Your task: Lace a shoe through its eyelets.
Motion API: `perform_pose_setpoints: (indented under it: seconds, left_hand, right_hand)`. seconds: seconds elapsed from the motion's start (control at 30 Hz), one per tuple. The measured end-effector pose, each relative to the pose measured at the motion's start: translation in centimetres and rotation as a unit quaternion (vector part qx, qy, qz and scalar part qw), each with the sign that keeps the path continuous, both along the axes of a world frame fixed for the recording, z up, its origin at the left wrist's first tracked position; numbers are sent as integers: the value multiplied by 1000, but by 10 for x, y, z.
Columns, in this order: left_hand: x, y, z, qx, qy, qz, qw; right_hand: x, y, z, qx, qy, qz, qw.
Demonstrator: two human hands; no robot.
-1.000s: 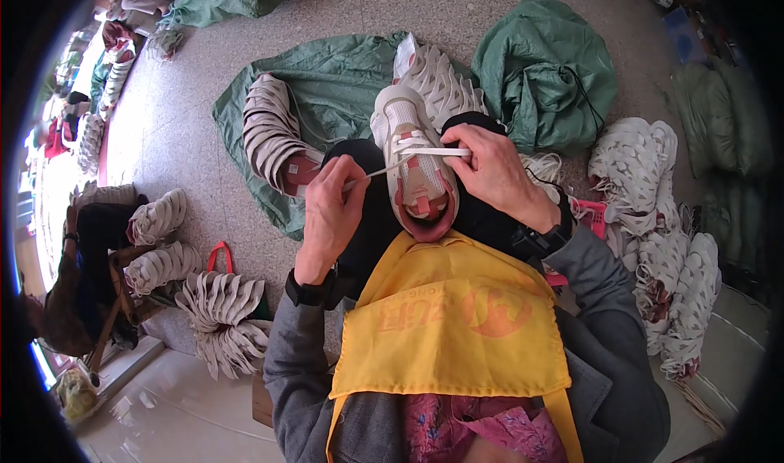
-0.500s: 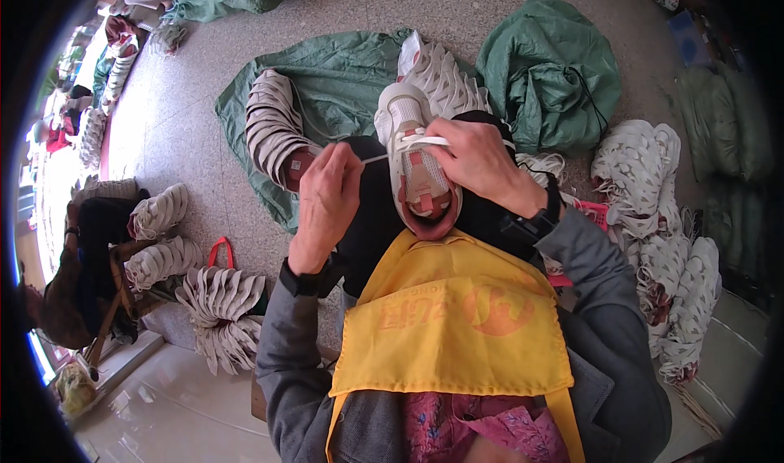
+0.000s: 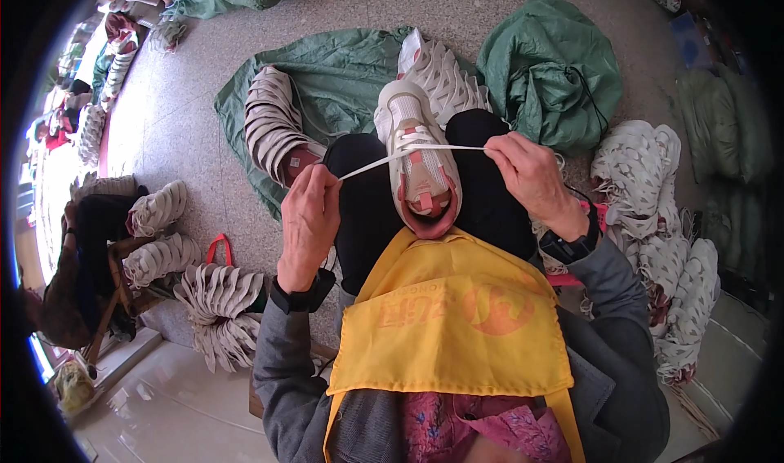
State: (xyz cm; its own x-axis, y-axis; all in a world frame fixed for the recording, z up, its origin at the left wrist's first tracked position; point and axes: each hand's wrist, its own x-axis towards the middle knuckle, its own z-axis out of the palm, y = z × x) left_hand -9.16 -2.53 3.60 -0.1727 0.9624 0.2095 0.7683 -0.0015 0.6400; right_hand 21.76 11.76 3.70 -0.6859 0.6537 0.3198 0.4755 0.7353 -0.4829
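Observation:
A white and pink sneaker (image 3: pixel 424 177) rests between my knees, its toe pointing away and its pink-lined opening toward my yellow apron (image 3: pixel 449 324). A white shoelace (image 3: pixel 433 146) runs across the sneaker's upper, stretched out to both sides. My left hand (image 3: pixel 312 218) pinches one end of the lace, left of the shoe. On the right, my right hand (image 3: pixel 535 177) pinches the other end between thumb and fingers. The lace looks taut and passes through the eyelets near the middle of the upper.
Beyond my knees, a row of nested shoe uppers (image 3: pixel 273 120) and another row (image 3: pixel 445 79) lie on a green sheet (image 3: pixel 343 63). A bunched green sack (image 3: pixel 547 71) stands right of them. More stacked uppers (image 3: pixel 637 169) lie at the right, others (image 3: pixel 216 300) at the left.
Both hands have moved apart, the right one outward to the right, the left one slightly left and nearer me. The lace between them has been drawn out straight across the shoe.

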Motion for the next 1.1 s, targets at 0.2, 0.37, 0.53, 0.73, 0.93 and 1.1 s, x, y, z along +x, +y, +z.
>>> perform_pose_setpoints:
  seconds: [0.2,0.37,0.53,0.73,0.93,1.1]
  left_hand:
    - [0,0,11,11,33,-12,999]
    - [-10,-9,0,-36,83,-21,996]
    - [-28,-22,-5,-18,115,17,993]
    - [-75,-51,-13,-71,133,99,984]
    - [-146,-92,-30,-79,160,167,970]
    - [-213,-135,-46,-112,88,252,957]
  right_hand:
    - [7,-2,-1,-13,-5,-20,1000]
    - [28,-1,0,-8,-15,-48,999]
    - [73,6,-4,-27,-42,-114,992]
    - [127,19,-17,-64,-58,-194,977]
    - [188,35,-49,-106,-64,-268,955]
    - [236,49,-76,-86,-76,-286,951]
